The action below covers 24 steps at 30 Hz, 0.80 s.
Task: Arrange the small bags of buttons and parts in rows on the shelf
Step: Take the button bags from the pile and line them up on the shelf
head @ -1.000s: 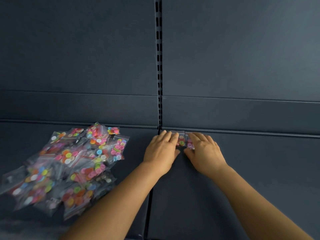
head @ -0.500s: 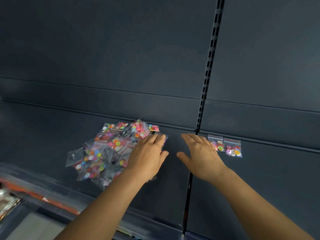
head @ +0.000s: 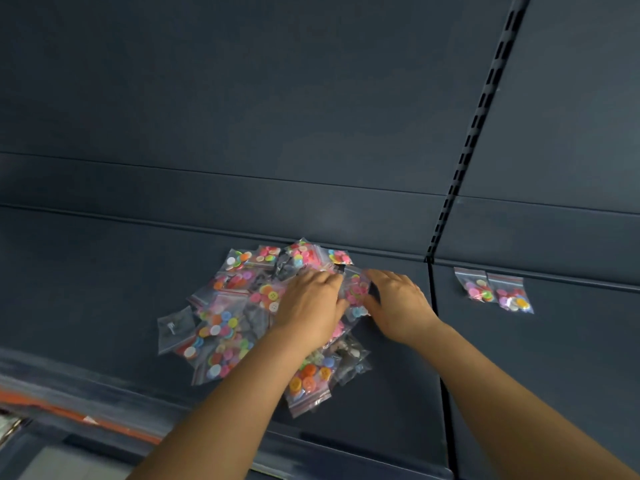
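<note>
I've got both hands on the loose heap of clear zip bags of coloured buttons [head: 242,320]. Left hand [head: 310,308] rests flat on top, fingers relaxed. Right hand [head: 398,306] fingers curl at one bag [head: 358,292]; whether it's gripped I can't tell. Best to peel a single bag, then butt it against the two placed bags [head: 495,289] at the dark shelf [head: 554,358] back edge.

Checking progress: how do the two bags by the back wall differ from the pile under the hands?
The two placed bags lie flat, side by side, untouched; the pile of bags is heaped, overlapping, with the left hand and right hand on it. Two bags against many. Both are clear bags of coloured buttons.
</note>
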Tool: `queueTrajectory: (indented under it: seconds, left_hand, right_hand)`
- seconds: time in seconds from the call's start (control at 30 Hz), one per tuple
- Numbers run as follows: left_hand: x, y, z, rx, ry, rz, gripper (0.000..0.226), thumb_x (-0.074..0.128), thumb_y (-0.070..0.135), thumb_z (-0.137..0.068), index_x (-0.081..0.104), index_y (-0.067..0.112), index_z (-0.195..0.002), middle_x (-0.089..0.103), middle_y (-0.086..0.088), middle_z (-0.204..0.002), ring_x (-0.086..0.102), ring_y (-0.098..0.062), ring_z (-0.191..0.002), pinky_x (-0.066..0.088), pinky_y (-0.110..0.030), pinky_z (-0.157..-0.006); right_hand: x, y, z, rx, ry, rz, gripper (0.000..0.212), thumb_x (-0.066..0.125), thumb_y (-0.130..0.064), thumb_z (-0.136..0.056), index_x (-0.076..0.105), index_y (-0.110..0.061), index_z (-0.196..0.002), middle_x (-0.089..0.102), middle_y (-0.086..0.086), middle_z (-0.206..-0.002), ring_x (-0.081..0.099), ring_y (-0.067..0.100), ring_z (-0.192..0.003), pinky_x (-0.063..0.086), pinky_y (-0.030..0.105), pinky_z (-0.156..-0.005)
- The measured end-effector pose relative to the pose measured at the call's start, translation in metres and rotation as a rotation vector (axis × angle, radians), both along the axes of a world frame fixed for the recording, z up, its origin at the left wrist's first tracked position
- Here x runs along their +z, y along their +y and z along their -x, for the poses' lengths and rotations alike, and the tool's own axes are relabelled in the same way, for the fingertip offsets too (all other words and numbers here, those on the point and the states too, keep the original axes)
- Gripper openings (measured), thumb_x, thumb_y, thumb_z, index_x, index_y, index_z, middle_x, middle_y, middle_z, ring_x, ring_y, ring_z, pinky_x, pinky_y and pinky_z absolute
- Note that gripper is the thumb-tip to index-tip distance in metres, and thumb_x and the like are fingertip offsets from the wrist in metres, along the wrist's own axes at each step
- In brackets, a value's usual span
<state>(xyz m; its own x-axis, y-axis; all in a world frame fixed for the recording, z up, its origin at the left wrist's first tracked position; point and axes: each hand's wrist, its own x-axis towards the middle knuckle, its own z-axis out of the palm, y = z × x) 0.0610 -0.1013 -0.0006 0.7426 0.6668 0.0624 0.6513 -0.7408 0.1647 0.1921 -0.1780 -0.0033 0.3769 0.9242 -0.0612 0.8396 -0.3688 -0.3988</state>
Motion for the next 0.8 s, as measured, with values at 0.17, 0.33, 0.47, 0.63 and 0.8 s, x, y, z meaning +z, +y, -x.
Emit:
queueTrajectory:
  seconds: [0.17,0.33,0.47,0.63,0.8]
  left_hand:
    - [-0.007,0.011,-0.011,-0.018,0.021,-0.037,0.05,0.044,0.043,-0.096,0.043,0.015,-0.138,0.045,-0.001,-0.137,0.035,-0.022,-0.127,0.028,-0.035,-0.108]
    - [-0.015,0.018,-0.011,0.001,0.011,-0.045,0.051,0.048,0.049,-0.092,0.048,0.017,-0.133,0.043,0.0,-0.132,0.034,-0.022,-0.122,0.027,-0.035,-0.107]
    - [-0.016,0.018,-0.01,0.008,-0.088,-0.005,0.045,0.055,0.044,-0.091,0.05,0.018,-0.127,0.046,0.001,-0.129,0.036,-0.021,-0.121,0.029,-0.034,-0.107]
    - [-0.014,0.018,-0.006,0.042,-0.291,0.088,0.023,0.061,0.033,-0.089,0.058,0.018,-0.105,0.056,0.004,-0.112,0.044,-0.015,-0.108,0.037,-0.027,-0.095]
    - [-0.01,0.017,-0.002,0.094,-0.413,0.187,0.016,0.063,0.022,-0.088,0.061,0.017,-0.104,0.055,0.008,-0.094,0.051,-0.013,-0.096,0.042,-0.024,-0.077]
  right_hand:
    - [-0.011,0.017,-0.005,-0.104,0.005,0.034,0.053,0.038,-0.034,-0.099,0.025,-0.016,-0.148,0.035,0.002,-0.15,0.028,0.026,-0.138,0.026,0.039,-0.111]
    - [-0.014,0.027,-0.01,-0.129,-0.031,0.082,0.055,0.04,-0.035,-0.098,0.024,-0.02,-0.148,0.033,0.001,-0.15,0.025,0.027,-0.136,0.026,0.04,-0.109]
    - [-0.015,0.038,-0.012,-0.137,0.033,0.073,0.04,0.047,-0.027,-0.095,0.047,-0.015,-0.133,0.047,0.011,-0.131,0.039,0.033,-0.124,0.035,0.035,-0.1]
    - [-0.009,0.046,-0.007,-0.235,0.169,-0.001,0.021,0.049,-0.015,-0.091,0.065,-0.012,-0.104,0.065,0.009,-0.107,0.057,0.027,-0.103,0.046,0.03,-0.076]
    - [-0.006,0.041,-0.011,-0.231,0.241,-0.066,0.009,0.054,-0.014,-0.089,0.062,-0.019,-0.087,0.064,0.001,-0.09,0.056,0.016,-0.082,0.04,0.023,-0.063]
